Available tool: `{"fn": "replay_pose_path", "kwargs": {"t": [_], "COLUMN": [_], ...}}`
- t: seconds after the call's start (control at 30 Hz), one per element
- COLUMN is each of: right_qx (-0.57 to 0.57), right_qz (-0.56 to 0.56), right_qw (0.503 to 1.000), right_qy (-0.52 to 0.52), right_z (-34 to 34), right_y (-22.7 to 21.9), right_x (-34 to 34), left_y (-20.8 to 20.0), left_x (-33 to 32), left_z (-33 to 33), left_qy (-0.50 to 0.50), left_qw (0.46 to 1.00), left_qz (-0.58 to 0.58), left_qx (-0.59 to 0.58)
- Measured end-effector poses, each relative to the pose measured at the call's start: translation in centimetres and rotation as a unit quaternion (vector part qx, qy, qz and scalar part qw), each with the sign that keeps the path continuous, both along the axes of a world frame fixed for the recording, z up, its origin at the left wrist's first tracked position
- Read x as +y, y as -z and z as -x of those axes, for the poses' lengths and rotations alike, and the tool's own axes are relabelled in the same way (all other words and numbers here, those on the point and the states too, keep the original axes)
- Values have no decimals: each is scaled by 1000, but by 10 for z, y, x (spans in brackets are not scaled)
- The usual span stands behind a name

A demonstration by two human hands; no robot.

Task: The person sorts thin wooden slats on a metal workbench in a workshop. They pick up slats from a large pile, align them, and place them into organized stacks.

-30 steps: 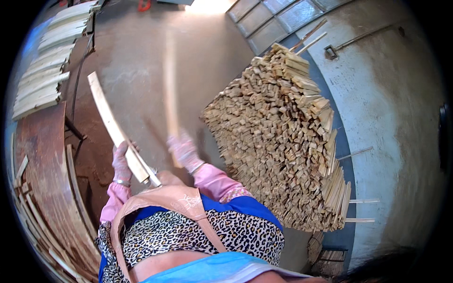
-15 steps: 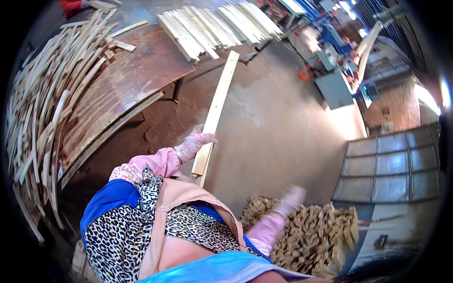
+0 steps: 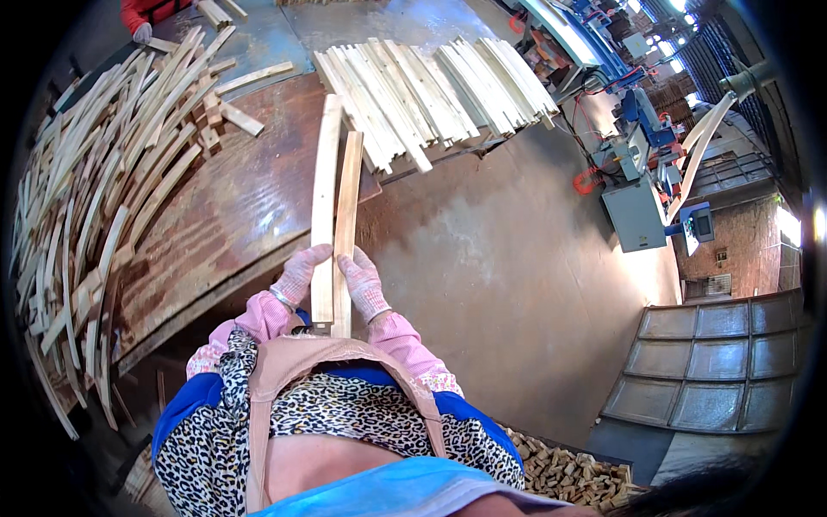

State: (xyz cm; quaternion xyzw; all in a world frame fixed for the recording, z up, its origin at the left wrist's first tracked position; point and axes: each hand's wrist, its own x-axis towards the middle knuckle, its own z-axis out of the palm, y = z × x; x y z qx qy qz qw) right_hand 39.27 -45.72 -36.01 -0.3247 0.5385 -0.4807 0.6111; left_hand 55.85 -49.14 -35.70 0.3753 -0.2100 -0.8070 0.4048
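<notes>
Two pale wooden strips stand side by side in front of my body, pointing away from me. My left hand (image 3: pixel 301 274), in a light knit glove, is closed on the left wooden strip (image 3: pixel 324 185). Around the right wooden strip (image 3: pixel 347 202), which is shorter at its far end and slightly darker, my gloved right hand (image 3: pixel 365 281) is closed. The strips nearly touch near my hands and part a little toward the far ends. A small dark patch shows at the near end of the left strip.
A worn brown table (image 3: pixel 245 181) lies ahead to the left, carrying a large heap of loose strips (image 3: pixel 121 164) and neat rows of strips (image 3: pixel 405 103). A person in red (image 3: pixel 151 13) stands beyond. Small wood blocks (image 3: pixel 568 470) lie at lower right; a blue-grey machine (image 3: pixel 637 211) stands right.
My right hand has come in from above the block pile at the right and now grips a strip. The strips and my left hand have shifted left, and the view has turned toward the table.
</notes>
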Motion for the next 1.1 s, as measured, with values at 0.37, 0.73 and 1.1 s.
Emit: {"fn": "replay_pose_path", "kwargs": {"t": [0.37,0.73,1.1], "right_qx": [357,584,606], "right_qz": [45,10,-16], "right_qw": [933,796,765], "right_qy": [-5,-158,-215], "right_z": [210,277,284], "right_y": [-30,-2,13], "right_x": [-229,-543,-562], "left_y": [-19,-33,-31], "left_x": [-142,-175,-193], "left_z": [-12,78,117], "left_qy": [-123,-317,-338], "left_qw": [982,932,935], "left_qz": [-144,-131,-106], "left_qx": [-18,120,27]}}
